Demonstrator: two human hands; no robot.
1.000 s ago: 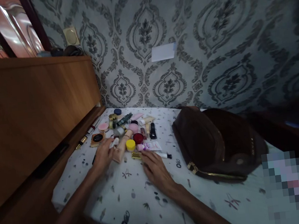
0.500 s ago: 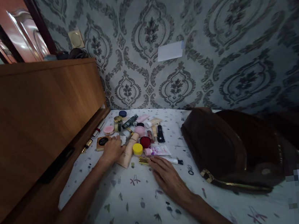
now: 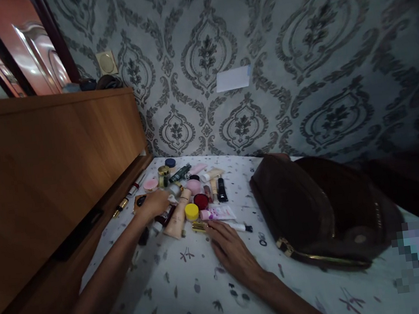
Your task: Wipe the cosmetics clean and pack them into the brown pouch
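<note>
Hands and makeup (image 3: 192, 211).
The right hand (image 3: 230, 243) lies loosely open by a gold tube (image 3: 200, 227); the left hand (image 3: 153, 204) bends, grip unclear.

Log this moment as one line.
left hand: beside crumpled white scrap | right hand: fingertips at shiny gold cylinder | between hands: round yellow jar | right side: dark brown bag

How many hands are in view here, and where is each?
2. The left hand is among the cosmetics, partly over the compact. The right hand has its fingertips by the gold tube. No other hand shows.
</note>
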